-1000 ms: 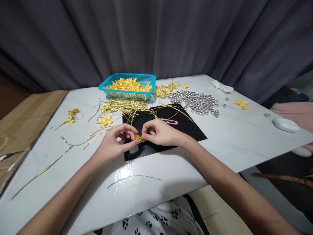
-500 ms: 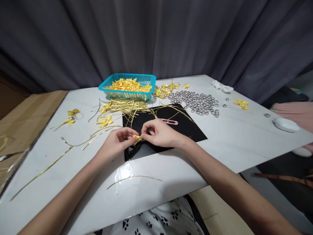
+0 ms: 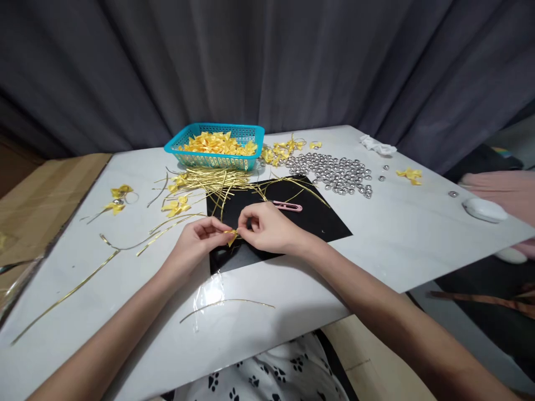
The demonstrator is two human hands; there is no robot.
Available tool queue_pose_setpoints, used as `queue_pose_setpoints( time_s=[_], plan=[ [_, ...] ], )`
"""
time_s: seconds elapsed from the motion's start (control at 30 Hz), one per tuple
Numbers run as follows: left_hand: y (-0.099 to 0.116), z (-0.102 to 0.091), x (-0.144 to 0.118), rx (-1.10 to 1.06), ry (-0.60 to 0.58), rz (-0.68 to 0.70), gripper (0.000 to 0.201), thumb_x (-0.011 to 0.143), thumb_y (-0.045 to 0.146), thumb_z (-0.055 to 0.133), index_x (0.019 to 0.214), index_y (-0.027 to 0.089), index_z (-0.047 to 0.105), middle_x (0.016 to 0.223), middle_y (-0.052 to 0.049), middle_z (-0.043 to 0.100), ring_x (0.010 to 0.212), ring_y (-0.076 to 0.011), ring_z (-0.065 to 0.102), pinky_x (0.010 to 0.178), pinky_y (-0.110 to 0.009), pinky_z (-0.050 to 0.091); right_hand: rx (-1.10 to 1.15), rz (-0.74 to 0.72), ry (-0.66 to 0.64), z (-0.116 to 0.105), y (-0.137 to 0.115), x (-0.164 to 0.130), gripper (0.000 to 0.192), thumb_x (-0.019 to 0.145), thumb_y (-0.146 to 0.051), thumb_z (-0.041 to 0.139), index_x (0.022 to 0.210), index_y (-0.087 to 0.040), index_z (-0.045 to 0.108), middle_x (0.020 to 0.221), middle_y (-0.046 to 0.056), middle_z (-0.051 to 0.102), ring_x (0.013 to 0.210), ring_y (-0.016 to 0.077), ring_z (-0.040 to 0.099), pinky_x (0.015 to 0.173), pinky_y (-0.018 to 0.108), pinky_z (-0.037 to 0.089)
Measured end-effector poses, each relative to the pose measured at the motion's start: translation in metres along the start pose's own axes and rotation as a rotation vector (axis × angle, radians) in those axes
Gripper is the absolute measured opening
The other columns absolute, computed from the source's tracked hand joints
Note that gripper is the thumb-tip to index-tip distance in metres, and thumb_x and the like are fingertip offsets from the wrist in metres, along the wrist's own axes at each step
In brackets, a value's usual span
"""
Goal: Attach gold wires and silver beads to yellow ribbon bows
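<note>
The bare left forearm [image 3: 134,309] enters at the lower left and extends forward and inward. The bare right forearm [image 3: 376,289] enters at the lower right and extends toward the left hand [image 3: 200,236]. Both wrists are nearly straight. The left hand's thumb [image 3: 217,241] and index finger [image 3: 218,223] point right, tips brought together in a pinch. On the right hand [image 3: 267,227], the index finger arches down to the thumb, forming a rounded loop; other fingers curl inward. The fingertips of both hands are just beside each other.
</note>
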State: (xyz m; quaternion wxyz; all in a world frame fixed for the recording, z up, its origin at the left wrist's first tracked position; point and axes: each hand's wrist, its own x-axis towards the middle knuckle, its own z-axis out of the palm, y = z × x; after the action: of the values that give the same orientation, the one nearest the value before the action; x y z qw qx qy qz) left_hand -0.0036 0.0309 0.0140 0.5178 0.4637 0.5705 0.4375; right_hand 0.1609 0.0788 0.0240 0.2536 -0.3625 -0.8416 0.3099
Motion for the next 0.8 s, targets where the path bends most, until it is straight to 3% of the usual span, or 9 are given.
queue_pose_setpoints(
  time_s=[0.3,0.6,0.8],
  plan=[
    [-0.003,0.004,0.001,-0.008,0.039,-0.005,0.017,0.054,0.021,0.077,0.058,0.014,0.062,0.054,0.002,0.062,0.053,-0.0076,0.052,0.053,-0.019,0.039,0.053,-0.008,-0.027,-0.001,-0.002,-0.001,0.009,0.067,-0.007,0.055,0.059,-0.011,0.059,0.054,-0.004,0.049,0.048,0.0039,0.038,0.05,0.019,0.029],
    [-0.002,-0.004,0.003,-0.13,-0.028,-0.003,0.017,0.056,0.015,0.075,0.053,0.016,0.059,0.059,0.003,0.066,0.055,-0.0065,0.056,0.055,-0.017,0.041,0.22,0.124,-0.058,-0.006,-0.005,0.002,0.01,0.068,-0.019,0.065,0.064,-0.01,0.064,0.049,-0.005,0.047,0.043,0.0021,0.034,0.045,0.019,0.025],
    [-0.004,-0.008,0.005,-0.177,-0.056,-0.016,0.017,0.059,0.015,0.075,0.054,0.017,0.059,0.062,0.003,0.067,0.055,-0.0054,0.056,0.053,-0.015,0.04,0.398,0.233,-0.064,-0.01,-0.007,0.003,0.013,0.064,-0.012,0.072,0.065,-0.01,0.059,0.05,-0.008,0.046,0.041,0.0002,0.032,0.042,0.017,0.025]
  ],
)
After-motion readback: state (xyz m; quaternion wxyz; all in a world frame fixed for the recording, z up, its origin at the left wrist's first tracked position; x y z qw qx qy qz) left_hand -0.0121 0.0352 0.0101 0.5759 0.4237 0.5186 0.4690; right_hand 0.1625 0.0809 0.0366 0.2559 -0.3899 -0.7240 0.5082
